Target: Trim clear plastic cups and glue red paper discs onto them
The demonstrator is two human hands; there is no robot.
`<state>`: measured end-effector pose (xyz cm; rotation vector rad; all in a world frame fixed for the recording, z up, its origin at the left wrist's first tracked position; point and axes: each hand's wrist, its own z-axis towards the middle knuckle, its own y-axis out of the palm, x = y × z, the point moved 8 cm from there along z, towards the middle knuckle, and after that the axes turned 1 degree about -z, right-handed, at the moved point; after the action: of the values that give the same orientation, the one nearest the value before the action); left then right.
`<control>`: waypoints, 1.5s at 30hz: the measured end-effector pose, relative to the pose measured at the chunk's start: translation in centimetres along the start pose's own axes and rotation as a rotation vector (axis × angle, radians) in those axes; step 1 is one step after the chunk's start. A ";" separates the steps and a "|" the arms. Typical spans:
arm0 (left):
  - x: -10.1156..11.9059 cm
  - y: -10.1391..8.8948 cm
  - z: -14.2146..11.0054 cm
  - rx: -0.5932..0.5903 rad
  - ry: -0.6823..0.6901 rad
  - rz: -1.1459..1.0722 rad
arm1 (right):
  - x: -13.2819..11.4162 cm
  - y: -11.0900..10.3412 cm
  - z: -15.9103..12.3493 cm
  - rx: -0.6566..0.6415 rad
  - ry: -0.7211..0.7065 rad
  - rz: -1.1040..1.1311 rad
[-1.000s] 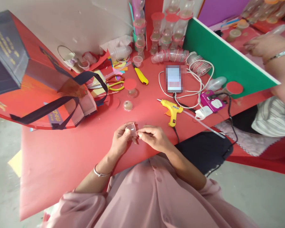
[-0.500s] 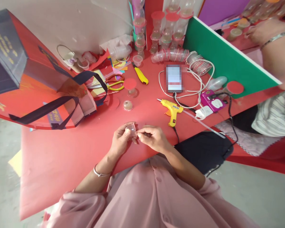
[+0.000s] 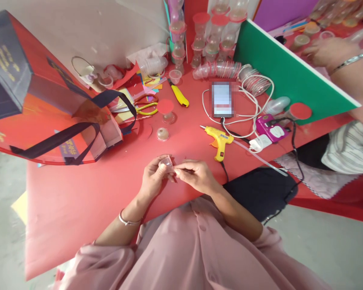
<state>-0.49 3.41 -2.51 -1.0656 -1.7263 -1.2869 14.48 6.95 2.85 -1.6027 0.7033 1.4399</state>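
cup (image 3: 167, 164): clear | glue gun (image 3: 219, 139): yellow | table (image 3: 78, 205): red | board (image 3: 286, 70): green

single head-worn view, looking forward and down, shirt (image 3: 175, 249) nearest, hands (image 3: 196, 176) beyond, red table (image 3: 78, 197) around

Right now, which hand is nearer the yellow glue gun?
The right hand, in front and left of the glue gun; the left hand is farther left, holding a clear cup.

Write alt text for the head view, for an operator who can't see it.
A person's left hand holds a small clear plastic cup above a red table, with the right hand at its rim. A yellow glue gun lies to the right; a co-worker's hand shows beyond a green board.
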 end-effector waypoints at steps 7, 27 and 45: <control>0.3 0.0 -0.1 0.032 0.018 0.012 | -0.8 -0.1 -0.1 0.093 -0.058 -0.095; 0.0 0.1 0.0 0.003 -0.002 0.001 | -0.3 0.6 0.1 -0.036 0.033 0.136; -0.1 0.2 0.1 -0.009 0.002 -0.031 | 0.9 -0.9 0.2 0.066 0.034 -0.042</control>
<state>-0.26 3.54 -2.51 -1.0462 -1.7439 -1.3151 15.32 7.73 2.18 -1.5856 0.7256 1.3486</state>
